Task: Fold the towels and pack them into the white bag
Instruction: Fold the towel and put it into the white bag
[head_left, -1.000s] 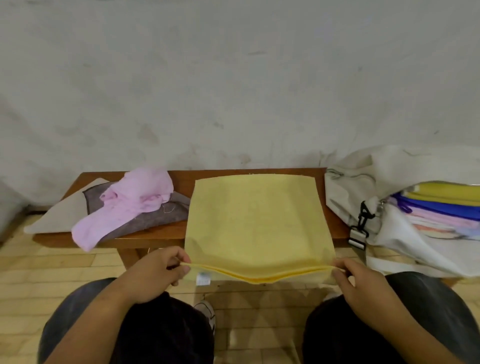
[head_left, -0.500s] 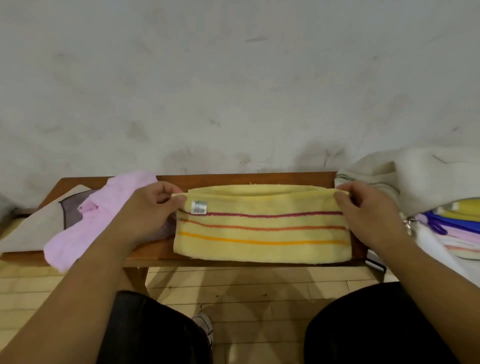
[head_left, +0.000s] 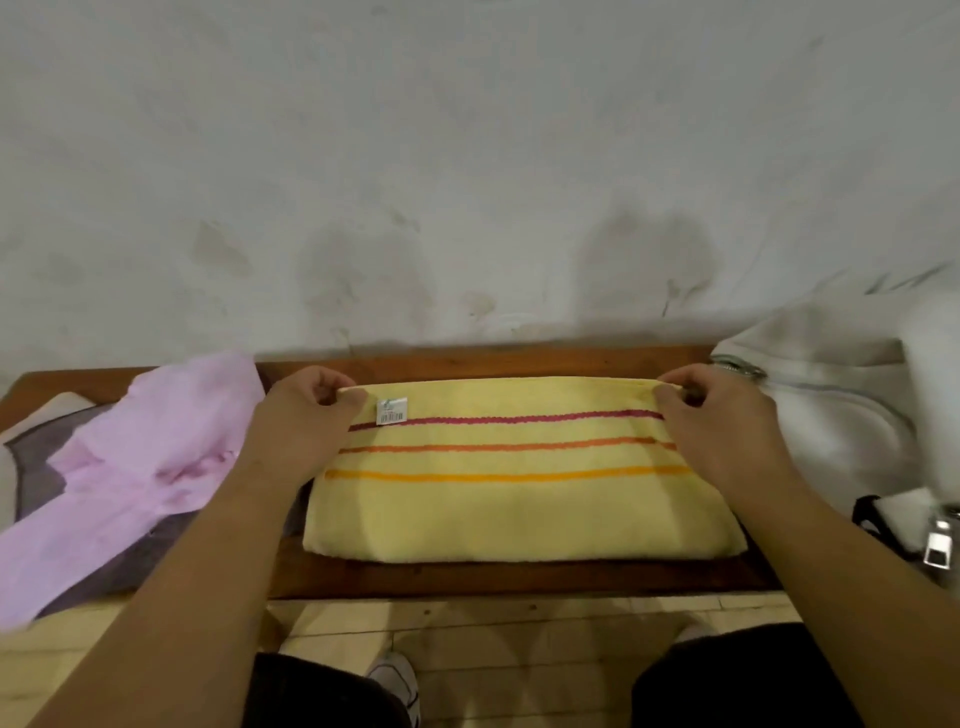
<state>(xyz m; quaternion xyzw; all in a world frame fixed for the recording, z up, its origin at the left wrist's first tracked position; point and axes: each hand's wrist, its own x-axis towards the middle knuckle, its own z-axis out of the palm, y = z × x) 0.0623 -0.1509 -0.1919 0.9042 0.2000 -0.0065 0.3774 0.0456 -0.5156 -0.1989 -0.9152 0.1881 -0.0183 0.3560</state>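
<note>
A yellow towel (head_left: 519, 509) with three coloured stripes lies folded in a wide band on the wooden bench (head_left: 519, 577). My left hand (head_left: 304, 421) pinches its far left corner, beside a small white label. My right hand (head_left: 722, 421) pinches the far right corner. The white bag (head_left: 831, 415) lies at the bench's right end, close to my right hand; its inside is hidden from here.
A pink towel (head_left: 156, 457) lies crumpled over a grey towel (head_left: 36, 467) at the bench's left end. A black strap with a metal buckle (head_left: 935, 540) hangs from the bag. The wall stands right behind the bench. My knees are below its front edge.
Both hands carried the towel's near edge up and over to the far edge, folding it in half; the striped side now faces up. The view has moved closer.
</note>
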